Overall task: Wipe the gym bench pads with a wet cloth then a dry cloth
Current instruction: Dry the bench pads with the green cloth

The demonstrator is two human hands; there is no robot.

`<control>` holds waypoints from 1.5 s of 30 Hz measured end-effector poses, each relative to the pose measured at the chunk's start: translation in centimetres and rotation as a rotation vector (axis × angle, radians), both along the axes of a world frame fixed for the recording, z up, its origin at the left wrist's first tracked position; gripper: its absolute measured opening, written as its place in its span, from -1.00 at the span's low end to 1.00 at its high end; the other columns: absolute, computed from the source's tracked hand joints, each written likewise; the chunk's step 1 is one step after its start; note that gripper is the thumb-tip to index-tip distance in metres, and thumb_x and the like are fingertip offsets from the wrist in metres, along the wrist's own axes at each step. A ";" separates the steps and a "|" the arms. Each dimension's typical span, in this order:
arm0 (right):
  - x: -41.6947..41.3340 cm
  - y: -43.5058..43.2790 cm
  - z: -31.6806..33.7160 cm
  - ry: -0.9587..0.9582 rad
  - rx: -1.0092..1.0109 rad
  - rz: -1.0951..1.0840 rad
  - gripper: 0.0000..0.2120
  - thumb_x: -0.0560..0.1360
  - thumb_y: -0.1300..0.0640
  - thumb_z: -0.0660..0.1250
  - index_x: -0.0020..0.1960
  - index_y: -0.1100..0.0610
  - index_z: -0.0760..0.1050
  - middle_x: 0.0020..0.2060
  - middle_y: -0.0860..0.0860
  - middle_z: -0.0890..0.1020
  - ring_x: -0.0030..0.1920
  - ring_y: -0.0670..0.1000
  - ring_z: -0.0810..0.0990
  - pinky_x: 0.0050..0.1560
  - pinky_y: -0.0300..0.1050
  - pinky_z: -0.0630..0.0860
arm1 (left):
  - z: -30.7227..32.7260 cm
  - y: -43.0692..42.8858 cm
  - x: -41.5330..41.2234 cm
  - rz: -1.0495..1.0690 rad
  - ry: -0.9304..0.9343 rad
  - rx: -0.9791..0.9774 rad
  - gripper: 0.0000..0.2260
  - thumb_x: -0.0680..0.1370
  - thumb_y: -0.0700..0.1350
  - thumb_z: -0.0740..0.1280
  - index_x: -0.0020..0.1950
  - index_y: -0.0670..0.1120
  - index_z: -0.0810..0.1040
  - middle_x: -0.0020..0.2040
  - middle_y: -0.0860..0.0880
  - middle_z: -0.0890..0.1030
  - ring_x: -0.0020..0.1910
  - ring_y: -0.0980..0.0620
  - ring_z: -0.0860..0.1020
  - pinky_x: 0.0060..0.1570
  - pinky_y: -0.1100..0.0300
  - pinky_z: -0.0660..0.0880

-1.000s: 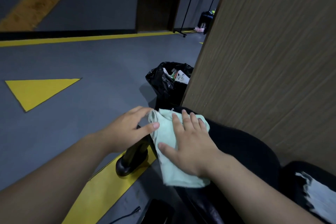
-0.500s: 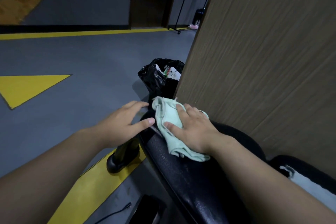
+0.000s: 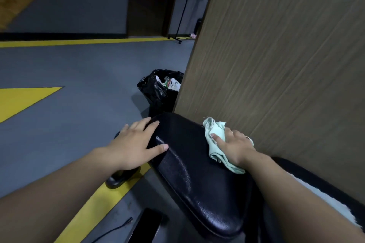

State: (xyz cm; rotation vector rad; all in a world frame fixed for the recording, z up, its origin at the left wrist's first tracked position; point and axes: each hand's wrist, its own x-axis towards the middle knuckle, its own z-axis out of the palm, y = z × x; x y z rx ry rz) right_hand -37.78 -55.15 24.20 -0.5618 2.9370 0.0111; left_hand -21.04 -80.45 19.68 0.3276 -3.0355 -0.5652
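A black padded bench pad [image 3: 193, 165] runs from the centre toward the lower right. My right hand [image 3: 234, 147] lies flat on a pale green cloth [image 3: 216, 138], pressing it onto the pad's right side beside the wooden wall. My left hand [image 3: 136, 142] rests on the pad's far left corner with fingers spread. A second black pad [image 3: 324, 181] at the lower right carries a white cloth [image 3: 333, 202], partly hidden by my right forearm.
A wood-grain wall panel [image 3: 276, 55] stands close along the bench's right side. A black rubbish bag [image 3: 156, 90] sits on the grey floor beyond the pad. The bench's black foot [image 3: 118, 178] rests on a yellow floor stripe [image 3: 94, 203].
My right hand has slid the green cloth from the pad's far left end over to its right side by the wall. My left hand stayed at the far corner.
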 end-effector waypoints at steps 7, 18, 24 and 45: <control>8.5 1.9 0.0 -0.012 -0.021 0.057 -0.17 0.56 -0.38 -0.15 0.60 0.15 -0.24 0.58 0.21 -0.17 0.57 0.20 -0.23 0.54 0.12 -0.21 | 0.9 2.2 -0.5 0.142 0.029 0.082 -0.16 0.46 0.46 -0.12 0.61 -0.01 0.05 0.62 -0.11 0.05 0.58 -0.12 0.03 0.52 -0.20 0.01; 13.7 0.4 -0.8 0.049 -0.030 -0.054 -0.13 0.55 -0.36 -0.18 0.56 0.26 -0.31 0.54 0.33 -0.23 0.53 0.31 -0.31 0.52 0.23 -0.27 | 1.1 5.1 -1.7 0.310 0.093 -0.039 -0.40 0.63 0.26 0.01 0.53 -0.10 0.23 0.55 -0.14 0.23 0.53 -0.16 0.17 0.44 -0.30 0.15; 11.2 -2.1 -1.3 0.041 -0.101 -0.049 -0.12 0.54 -0.36 -0.17 0.57 0.28 -0.26 0.53 0.35 -0.21 0.53 0.32 -0.32 0.50 0.25 -0.31 | 2.1 7.4 -2.1 -0.085 0.408 0.056 -0.50 0.64 0.14 0.01 0.57 0.05 0.24 0.53 0.07 0.33 0.51 0.06 0.26 0.46 -0.16 0.22; 8.0 23.0 2.2 0.298 -0.515 -0.043 -0.75 0.55 0.14 0.27 0.21 0.04 0.56 0.14 -0.12 0.59 0.26 -0.08 0.42 0.19 -0.42 0.28 | 6.9 18.6 -5.7 -0.005 0.393 -0.157 -0.74 0.56 0.09 0.31 -0.11 -0.04 0.69 0.23 -0.03 0.54 0.25 -0.10 0.47 0.29 -0.14 0.31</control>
